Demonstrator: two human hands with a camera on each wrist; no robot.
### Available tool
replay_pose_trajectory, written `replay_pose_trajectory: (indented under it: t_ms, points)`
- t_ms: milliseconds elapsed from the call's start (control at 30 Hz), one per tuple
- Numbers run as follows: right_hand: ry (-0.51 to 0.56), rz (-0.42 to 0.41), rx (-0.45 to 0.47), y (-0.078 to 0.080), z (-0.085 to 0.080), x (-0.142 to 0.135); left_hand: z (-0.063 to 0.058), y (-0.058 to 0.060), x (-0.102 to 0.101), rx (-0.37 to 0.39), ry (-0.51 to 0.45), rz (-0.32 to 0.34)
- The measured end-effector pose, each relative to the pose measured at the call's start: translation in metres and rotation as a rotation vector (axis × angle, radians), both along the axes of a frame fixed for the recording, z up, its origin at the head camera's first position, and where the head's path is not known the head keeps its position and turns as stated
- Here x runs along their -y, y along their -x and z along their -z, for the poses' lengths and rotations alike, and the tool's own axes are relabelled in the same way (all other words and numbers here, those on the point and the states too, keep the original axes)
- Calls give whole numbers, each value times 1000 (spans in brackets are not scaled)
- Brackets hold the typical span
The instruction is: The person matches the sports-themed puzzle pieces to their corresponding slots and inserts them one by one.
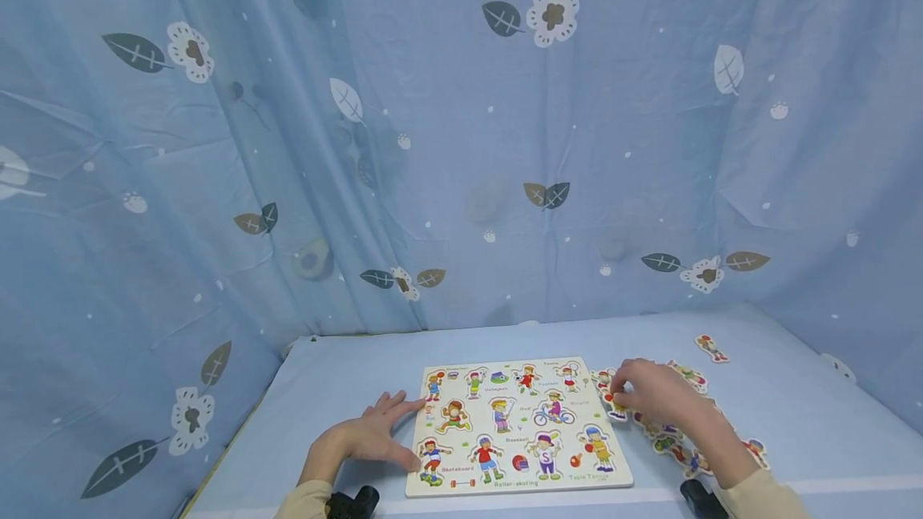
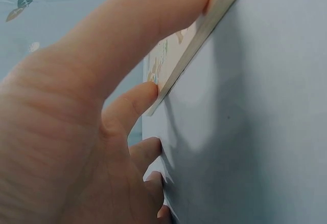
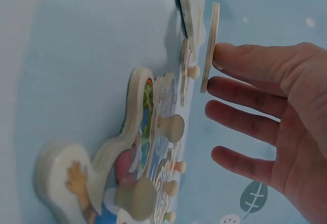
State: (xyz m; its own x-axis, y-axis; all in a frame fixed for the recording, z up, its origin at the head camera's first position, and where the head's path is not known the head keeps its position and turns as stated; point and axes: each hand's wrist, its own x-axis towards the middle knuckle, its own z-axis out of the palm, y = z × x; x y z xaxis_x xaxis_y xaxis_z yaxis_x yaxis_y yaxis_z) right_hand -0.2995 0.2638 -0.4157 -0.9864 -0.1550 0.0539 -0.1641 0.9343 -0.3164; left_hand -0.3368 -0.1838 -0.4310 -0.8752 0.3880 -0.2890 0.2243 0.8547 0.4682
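Observation:
The wooden puzzle board [image 1: 522, 423] lies flat, printed with sports figures and words. My left hand [image 1: 371, 432] is at its left side, fingers spread, with the thumb on the board's lower left edge and the index fingertip touching the edge higher up. Between thumb and fingertips, my right hand [image 1: 663, 395] pinches a puzzle piece [image 3: 211, 47], raised above the surface just right of the board. The right wrist view shows that piece edge-on, its picture hidden. Under and around the right hand lie several loose knobbed puzzle pieces [image 1: 688, 377], partly covered by the hand and forearm.
One puzzle piece [image 1: 711, 348] lies apart at the back right. The light blue table cover [image 1: 346, 367] reaches back to a patterned blue curtain [image 1: 461, 142], which also hangs along the left and right sides.

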Motion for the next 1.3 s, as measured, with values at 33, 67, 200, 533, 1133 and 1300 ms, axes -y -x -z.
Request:
replay_pose_trajectory:
  t_ms: [33, 67, 200, 533, 1133, 1300]
  points:
    - [1, -9, -1, -1, 0, 1, 0, 0, 0, -6, 6, 3]
    - [-2, -24, -10, -2, 0, 2, 1, 1, 0, -10, 12, 3]
    - [-3, -66, -55, -7, 0, 5, 0, 0, 0, -19, 26, 9]
    - [-26, -128, -69, -14, -1, 13, -2, 0, 2, -22, 11, 24]
    - [-80, -230, -96, -25, -2, 25, -3, -1, 0, -22, 15, 10]
    - [-83, -286, -99, -27, 1, 27, 0, 0, 0, -21, 15, 7]
